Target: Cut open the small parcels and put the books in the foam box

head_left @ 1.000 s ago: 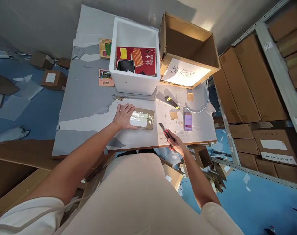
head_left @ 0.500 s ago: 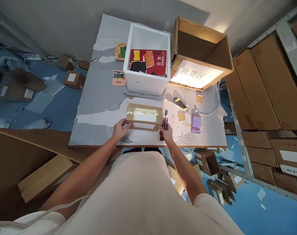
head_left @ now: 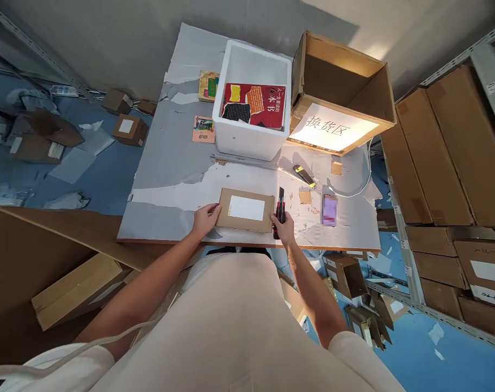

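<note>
- Grey and white sheeting, torn in places, covers the table (head_left: 161, 160); you work at its six o'clock edge.
- Brown box (head_left: 341, 60), open-topped, at one o'clock from your parcel; well apart from both hands.
- White foam box (head_left: 251, 140), at twelve, with a red book (head_left: 258, 104) inside.
- Cardboard parcel (head_left: 247, 222), centre of your dial, near the table's edge, white label up. Full contact beneath it cannot be confirmed.
- Left hand (head_left: 205, 220), at nine: fingers pinched on the parcel's side. Advised: grip firmly and level.
- Right hand (head_left: 284, 228), at four: closed round the red-and-black cutter (head_left: 280, 209), fingertips also at the parcel's edge. Divided grip; steadiness looks likely to suffer.
- Cutter's dark blade end points to twelve, just beside the parcel. Advised: hold it off the cardboard and your left fingers while turning or squaring.
- Yellow-and-black cutter (head_left: 304, 176), at two: lying loose, apart from you.
</note>
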Demonstrator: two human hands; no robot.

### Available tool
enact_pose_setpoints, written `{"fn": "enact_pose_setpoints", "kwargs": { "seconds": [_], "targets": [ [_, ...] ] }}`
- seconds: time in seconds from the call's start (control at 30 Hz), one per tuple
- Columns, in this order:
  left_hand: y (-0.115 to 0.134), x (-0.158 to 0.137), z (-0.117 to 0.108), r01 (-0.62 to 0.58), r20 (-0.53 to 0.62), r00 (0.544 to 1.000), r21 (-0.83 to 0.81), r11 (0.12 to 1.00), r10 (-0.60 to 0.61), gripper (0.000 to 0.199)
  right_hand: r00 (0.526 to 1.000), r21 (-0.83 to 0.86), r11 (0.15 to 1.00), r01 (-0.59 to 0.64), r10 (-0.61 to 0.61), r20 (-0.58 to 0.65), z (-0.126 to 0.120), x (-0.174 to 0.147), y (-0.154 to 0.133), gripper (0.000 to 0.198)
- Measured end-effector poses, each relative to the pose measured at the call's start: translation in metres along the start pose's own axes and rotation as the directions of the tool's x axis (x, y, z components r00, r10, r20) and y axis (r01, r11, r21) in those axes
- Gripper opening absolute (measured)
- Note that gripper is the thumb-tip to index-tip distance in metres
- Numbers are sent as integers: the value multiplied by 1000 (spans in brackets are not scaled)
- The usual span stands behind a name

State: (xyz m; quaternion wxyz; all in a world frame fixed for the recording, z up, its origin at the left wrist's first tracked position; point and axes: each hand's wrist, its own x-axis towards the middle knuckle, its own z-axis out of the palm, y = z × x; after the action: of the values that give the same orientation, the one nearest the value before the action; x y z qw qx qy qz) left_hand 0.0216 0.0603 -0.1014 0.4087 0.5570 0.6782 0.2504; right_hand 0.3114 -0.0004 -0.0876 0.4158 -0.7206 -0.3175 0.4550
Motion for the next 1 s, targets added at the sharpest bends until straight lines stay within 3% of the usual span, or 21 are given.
{"fn": "enact_pose_setpoints", "kwargs": {
  "seconds": [0.1, 0.2, 0.27, 0.4, 0.57, 0.63, 0.73, 0.8, 0.87, 0.9, 1.0],
  "targets": [
    [-18, -14, -7, -43, 111, 993, -51, 998, 48, 62, 997, 51, 998, -49, 46, 59, -9, -18, 9, 45],
    [-35, -28, -8, -96, 241, 966, 9, 995, 91, 83, 992, 50, 995, -90, 85, 93, -13, -35, 23, 50],
    [-41, -33, -5, -117, 275, 957, 64, 991, 95, 80, 992, 41, 995, -96, 92, 89, -10, -41, 32, 50],
    [-35, -39, 2, -57, 209, 977, 30, 998, 50, 57, 993, 25, 994, -105, 104, 47, 0, -44, 33, 40],
    [-1, -37, -6, -72, 18, 997, 32, 997, 72, 47, 997, 46, 998, -37, 40, -62, -1, -24, -3, 37],
    [14, -29, -9, -57, -40, 997, 75, 996, 60, 46, 997, -45, 999, 9, -12, -82, -4, -10, -20, 36],
    [29, -17, -9, -45, -22, 999, 138, 989, 48, 48, 989, -248, 967, 63, -94, -114, -3, 9, -36, 33],
    [33, -17, -6, -114, -55, 990, 193, 975, 127, 53, 984, -329, 940, 84, -131, -120, -1, 16, -39, 33],
    [33, -23, -1, -280, -73, 949, 257, 925, 307, 56, 986, -371, 924, 94, -139, -96, -2, 17, -39, 34],
    [31, -27, 2, -390, -30, 910, 281, 877, 415, 53, 988, -393, 915, 95, -135, -75, -3, 16, -39, 34],
    [26, -35, 11, -646, 208, 763, 272, 713, 612, 31, 983, -497, 855, 150, -183, -18, -8, 9, -48, 35]
  ]
}}
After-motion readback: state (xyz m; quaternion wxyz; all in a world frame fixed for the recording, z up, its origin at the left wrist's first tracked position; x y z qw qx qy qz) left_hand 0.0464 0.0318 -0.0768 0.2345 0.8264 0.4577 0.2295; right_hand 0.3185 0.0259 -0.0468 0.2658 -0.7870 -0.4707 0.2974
